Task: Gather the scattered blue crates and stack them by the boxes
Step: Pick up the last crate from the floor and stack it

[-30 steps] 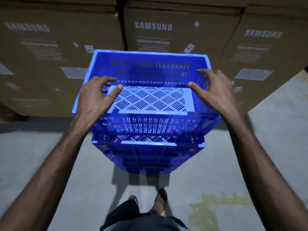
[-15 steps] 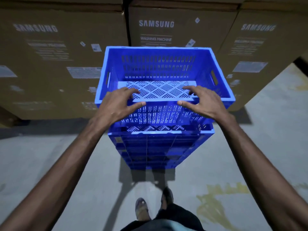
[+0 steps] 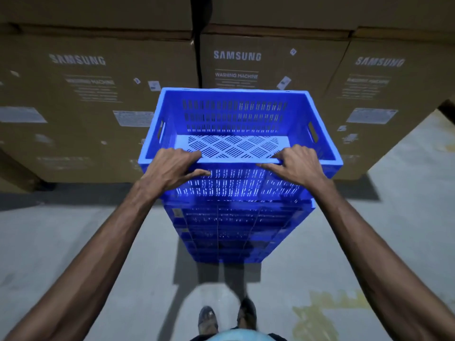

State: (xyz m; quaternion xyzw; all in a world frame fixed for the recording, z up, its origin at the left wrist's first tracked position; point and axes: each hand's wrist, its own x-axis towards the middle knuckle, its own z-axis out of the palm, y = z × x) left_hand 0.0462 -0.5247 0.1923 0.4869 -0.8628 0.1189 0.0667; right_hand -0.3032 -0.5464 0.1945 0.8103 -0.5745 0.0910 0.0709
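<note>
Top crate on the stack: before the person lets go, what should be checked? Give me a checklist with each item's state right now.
1. The left hand grips the near rim of the top crate: ok.
2. The right hand grips the same rim: ok.
3. The top crate is seated level on the stack: cannot tell, because its far edge is hidden.
4. The top crate is empty inside: ok.
5. The stack stands close to the boxes: ok.
6. The feet are apart from the stack's base: ok.
</note>
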